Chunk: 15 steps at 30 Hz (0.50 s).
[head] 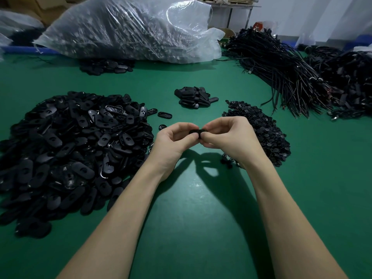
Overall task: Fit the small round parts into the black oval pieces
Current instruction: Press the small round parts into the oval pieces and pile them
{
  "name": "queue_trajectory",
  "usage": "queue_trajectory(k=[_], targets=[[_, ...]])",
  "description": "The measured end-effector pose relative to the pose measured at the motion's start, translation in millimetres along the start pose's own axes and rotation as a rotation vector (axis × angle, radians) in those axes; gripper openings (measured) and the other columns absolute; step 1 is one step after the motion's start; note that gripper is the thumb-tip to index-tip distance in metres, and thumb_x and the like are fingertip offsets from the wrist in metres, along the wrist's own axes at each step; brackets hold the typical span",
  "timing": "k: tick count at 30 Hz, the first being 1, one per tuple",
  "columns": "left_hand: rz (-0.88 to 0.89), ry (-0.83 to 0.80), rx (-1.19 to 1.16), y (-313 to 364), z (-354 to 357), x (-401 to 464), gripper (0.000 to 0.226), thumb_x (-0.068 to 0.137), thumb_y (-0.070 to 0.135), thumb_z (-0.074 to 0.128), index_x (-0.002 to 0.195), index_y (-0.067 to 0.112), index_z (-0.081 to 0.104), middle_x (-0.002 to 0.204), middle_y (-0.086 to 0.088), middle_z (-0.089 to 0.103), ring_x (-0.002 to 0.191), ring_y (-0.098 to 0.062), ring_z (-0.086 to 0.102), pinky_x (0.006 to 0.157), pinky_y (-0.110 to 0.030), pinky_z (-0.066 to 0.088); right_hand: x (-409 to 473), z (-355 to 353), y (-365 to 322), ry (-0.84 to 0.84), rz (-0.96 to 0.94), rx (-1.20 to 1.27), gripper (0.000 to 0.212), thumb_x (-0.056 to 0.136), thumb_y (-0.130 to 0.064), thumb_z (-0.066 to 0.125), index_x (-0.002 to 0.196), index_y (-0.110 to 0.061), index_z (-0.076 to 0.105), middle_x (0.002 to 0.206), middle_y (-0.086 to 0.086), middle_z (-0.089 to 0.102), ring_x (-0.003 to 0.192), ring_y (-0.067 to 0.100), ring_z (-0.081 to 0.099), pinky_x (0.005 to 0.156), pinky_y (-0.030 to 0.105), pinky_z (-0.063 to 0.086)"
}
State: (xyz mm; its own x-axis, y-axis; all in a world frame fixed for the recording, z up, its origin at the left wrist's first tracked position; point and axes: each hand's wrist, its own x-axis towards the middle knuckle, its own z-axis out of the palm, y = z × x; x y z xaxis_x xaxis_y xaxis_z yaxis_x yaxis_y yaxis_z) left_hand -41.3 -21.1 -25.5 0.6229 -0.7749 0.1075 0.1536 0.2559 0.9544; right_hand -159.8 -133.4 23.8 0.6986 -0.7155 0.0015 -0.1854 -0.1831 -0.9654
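Note:
My left hand [173, 140] and my right hand [227, 138] meet above the green table [191, 218], both pinching one black oval piece [198, 132] between fingertips and thumbs. Fingers hide most of the piece, and I cannot tell whether a small round part sits in it. A large heap of black oval pieces [74, 146] lies to the left. A heap of small round parts [261, 131] lies to the right, partly behind my right hand. A small pile of oval pieces [195, 97] sits farther back in the middle.
A big clear plastic bag [128, 27] of parts lies at the back, with more oval pieces [106, 66] in front of it. Bundles of black cables [285, 71] fill the back right. A single oval piece [165, 115] and a few round parts [226, 159] lie loose near my hands.

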Motion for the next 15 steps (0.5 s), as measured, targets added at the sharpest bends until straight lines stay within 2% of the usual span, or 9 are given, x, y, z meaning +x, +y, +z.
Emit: queue_trajectory(k=[4,11,15], targets=[[0.008,-0.017,0.064,-1.0,-0.1,0.2,0.023,0.087,0.002,0.073,0.09,0.024,0.078,0.096,-0.004,0.078,0.093,-0.015,0.074,0.083,-0.021,0.055,-0.9,-2.9,1.8,-0.014,-0.009,-0.005,0.01,0.083,0.002,0.08,0.087,-0.005,0.075,0.078,0.012,0.078,0.078,0.027,0.079,0.076,0.035,0.064],[0.001,0.023,0.136,-1.7,1.7,0.1,0.017,0.088,-0.002,0.072,0.096,0.013,0.073,0.091,-0.005,0.078,0.088,-0.016,0.074,0.081,-0.022,0.056,-0.8,0.9,5.3,0.027,-0.046,-0.148,0.009,0.081,-0.004,0.08,0.084,-0.011,0.075,0.072,0.005,0.078,0.072,0.021,0.078,0.081,0.045,0.064],[0.019,0.046,0.175,-1.6,3.4,-0.4,0.017,0.089,-0.005,0.07,0.095,0.011,0.072,0.086,0.0,0.077,0.083,-0.01,0.073,0.077,-0.018,0.055,-0.9,5.0,8.3,0.062,-0.065,-0.198,0.01,0.078,-0.008,0.081,0.079,-0.016,0.075,0.07,0.003,0.077,0.072,0.02,0.078,0.08,0.046,0.064]])
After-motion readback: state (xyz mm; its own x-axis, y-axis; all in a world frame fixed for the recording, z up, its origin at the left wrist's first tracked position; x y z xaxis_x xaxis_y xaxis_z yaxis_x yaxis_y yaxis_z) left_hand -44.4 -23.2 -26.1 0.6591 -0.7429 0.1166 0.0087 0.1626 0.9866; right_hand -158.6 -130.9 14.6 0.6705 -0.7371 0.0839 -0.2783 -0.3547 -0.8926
